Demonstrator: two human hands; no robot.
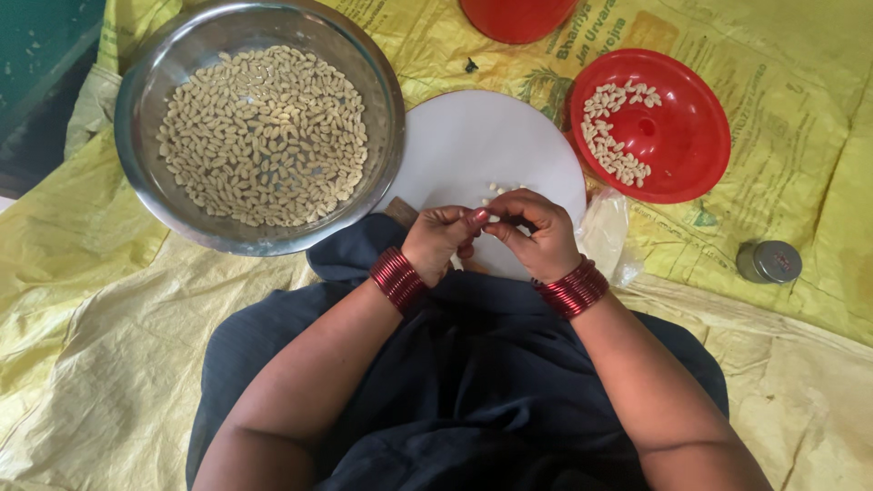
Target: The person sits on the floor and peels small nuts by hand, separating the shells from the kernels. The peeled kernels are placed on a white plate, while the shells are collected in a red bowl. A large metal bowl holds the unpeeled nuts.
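My left hand (438, 238) and my right hand (538, 235) meet fingertip to fingertip over the near edge of a white round board (473, 145). Both pinch one small pale kernel (492, 218) between them. A few loose kernels (502, 190) lie on the board just beyond my fingers. Red bangles circle both wrists. A steel bowl (136, 100) full of pale kernels stands to the left of the board. To the right, a red plastic dish (691, 136) holds a smaller heap of kernels along its left side.
Yellow woven sacking (100, 336) covers the floor all around. A second red dish (516, 18) shows at the top edge. A small round metal tin (769, 261) sits at the right. Clear plastic (607, 232) lies by my right hand. My dark garment fills the foreground.
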